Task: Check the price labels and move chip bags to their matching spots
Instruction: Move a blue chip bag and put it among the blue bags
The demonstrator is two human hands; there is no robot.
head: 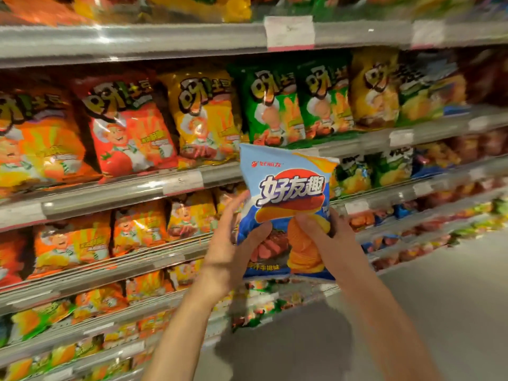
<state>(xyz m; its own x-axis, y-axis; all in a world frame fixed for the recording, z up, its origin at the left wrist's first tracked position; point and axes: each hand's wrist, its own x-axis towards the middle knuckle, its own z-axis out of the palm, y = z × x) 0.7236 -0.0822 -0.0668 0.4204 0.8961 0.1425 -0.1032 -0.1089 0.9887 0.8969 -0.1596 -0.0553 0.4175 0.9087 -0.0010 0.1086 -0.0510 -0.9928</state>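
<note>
At frame centre we hold the blue chip bag (286, 210) upright before the shelves (123, 188); left hand (228, 243) and right hand (327, 235) pinch its lower sides. We judge it light, air-puffed, slippery and crushable: grip the edge seams gently.

Blue chip bag (286, 199) upright, before stocked shelves (192, 180).

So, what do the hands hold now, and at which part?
Both hands hold one blue chip bag. The left hand grips its lower left edge; the right hand pinches its lower right side, thumb on the front.
</note>
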